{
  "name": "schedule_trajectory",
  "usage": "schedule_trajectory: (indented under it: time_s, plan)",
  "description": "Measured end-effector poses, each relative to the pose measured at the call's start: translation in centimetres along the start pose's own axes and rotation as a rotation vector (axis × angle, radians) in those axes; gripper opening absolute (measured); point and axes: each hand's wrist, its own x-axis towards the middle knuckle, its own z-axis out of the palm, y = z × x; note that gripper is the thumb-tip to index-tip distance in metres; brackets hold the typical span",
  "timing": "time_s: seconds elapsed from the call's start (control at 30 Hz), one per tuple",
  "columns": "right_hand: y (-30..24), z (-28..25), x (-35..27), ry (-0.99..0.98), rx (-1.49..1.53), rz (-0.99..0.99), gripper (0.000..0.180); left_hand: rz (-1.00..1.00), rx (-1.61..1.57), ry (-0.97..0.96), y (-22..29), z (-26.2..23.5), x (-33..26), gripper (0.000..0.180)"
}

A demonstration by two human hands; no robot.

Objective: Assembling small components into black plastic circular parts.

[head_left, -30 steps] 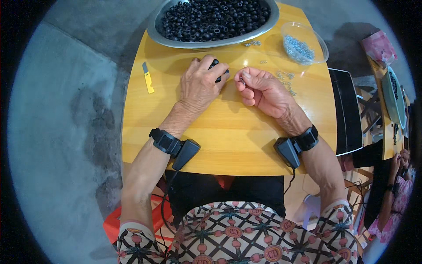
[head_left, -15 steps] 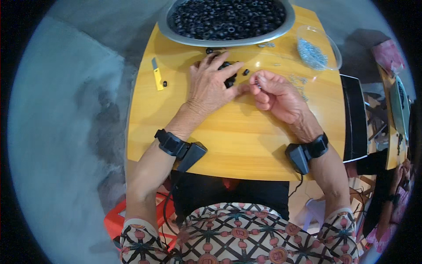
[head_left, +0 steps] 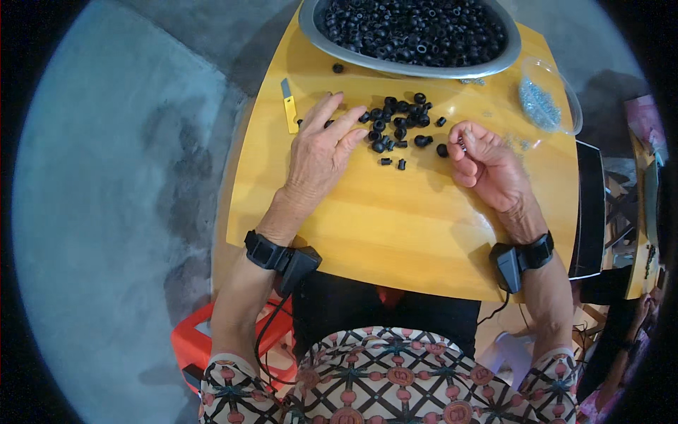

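Fingers stretched over the yellow table, my left hand rests at the left side of a loose group of small black plastic parts. One of these parts shows between its fingers, but nothing is gripped. My right hand is raised to the right of the group, its thumb and fingers pinched on a small metal spring. Some black parts are round and hollow like caps, others are short plugs. A single round black part lies just left of the right fingertips.
A big grey metal basin full of black parts stands at the table's far side. To its right sits a clear plastic tub of small silvery springs, with loose ones nearby. A yellow utility knife lies at the left. Another person's arm shows far right.
My left hand has moved left off the black parts, which now lie spread out in the open. The right hand keeps its pinch on the spring, farther from the left. The view has shifted.
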Motion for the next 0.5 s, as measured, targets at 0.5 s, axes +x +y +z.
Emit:
schedule_trajectory:
  time_s: [0.5]
  plan:
    - [0.0, -0.2, -0.1, 0.000, -0.003, 0.004, 0.018, -0.013, -0.043, -0.077, -0.4, 0.8, 1.6, 0.040]
